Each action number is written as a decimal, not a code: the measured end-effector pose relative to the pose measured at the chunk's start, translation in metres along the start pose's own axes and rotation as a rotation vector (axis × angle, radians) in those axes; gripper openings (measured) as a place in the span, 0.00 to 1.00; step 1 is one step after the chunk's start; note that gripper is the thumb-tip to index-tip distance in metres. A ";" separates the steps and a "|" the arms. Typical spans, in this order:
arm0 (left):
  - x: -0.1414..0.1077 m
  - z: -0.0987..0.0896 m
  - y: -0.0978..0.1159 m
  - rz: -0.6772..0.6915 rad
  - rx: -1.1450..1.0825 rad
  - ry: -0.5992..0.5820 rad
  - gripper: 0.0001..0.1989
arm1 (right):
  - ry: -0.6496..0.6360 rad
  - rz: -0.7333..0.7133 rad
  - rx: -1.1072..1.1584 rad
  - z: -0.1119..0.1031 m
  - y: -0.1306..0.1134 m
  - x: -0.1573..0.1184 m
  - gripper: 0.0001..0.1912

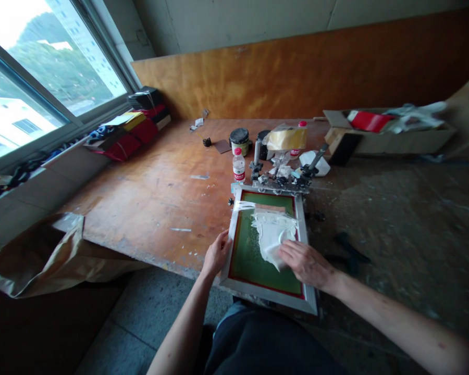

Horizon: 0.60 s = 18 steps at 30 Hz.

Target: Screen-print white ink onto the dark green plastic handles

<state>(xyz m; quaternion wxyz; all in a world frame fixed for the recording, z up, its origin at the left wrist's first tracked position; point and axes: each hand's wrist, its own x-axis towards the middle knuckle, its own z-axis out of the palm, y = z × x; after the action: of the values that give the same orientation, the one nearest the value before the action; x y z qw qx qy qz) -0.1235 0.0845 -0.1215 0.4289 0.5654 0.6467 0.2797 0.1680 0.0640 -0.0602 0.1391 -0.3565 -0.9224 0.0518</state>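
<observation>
A silver frame (311,298) with a green mesh (242,263) bordered in red lies in front of me at the table's edge. White material, like a crumpled cloth or film (271,234), covers part of the mesh. My right hand (307,264) is closed on the lower right part of this white piece, fingertips pressed together. At the frame's left side rests my left hand (218,252), its fingers round the edge. Metal clamps (281,182) stand along the frame's far side.
Behind the frame are a bottle with a red cap (238,166), a dark-lidded jar (239,141) and a roll of yellowish tape (287,139). Cardboard boxes (402,141) stand at the back right. Red and black boxes (131,138) lie by the window.
</observation>
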 end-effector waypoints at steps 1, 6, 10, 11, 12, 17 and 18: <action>0.000 0.000 0.000 0.000 -0.002 0.003 0.23 | -0.032 -0.033 0.030 -0.005 0.001 -0.001 0.15; 0.000 0.001 0.002 -0.010 -0.018 0.020 0.23 | -0.023 0.061 0.079 -0.013 0.010 0.010 0.14; -0.002 0.000 0.008 -0.078 -0.088 0.047 0.22 | 0.166 -0.019 -0.008 0.002 0.001 0.000 0.20; -0.003 0.000 0.010 -0.093 -0.106 0.054 0.22 | 0.159 -0.044 -0.002 0.003 -0.002 -0.004 0.20; -0.003 0.000 0.011 -0.104 -0.122 0.058 0.23 | 0.132 -0.048 0.013 0.002 -0.003 -0.007 0.18; -0.006 -0.007 0.020 -0.101 -0.212 0.036 0.27 | 0.090 0.148 0.058 -0.023 0.018 0.023 0.14; -0.007 -0.010 0.024 -0.100 -0.242 0.024 0.29 | 0.109 0.201 0.044 -0.028 0.026 0.035 0.18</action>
<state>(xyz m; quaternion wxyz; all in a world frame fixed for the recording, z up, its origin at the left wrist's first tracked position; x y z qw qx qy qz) -0.1206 0.0838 -0.0941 0.4997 0.4733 0.6407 0.3404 0.1678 0.1065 -0.0302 0.1910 -0.4465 -0.8716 0.0664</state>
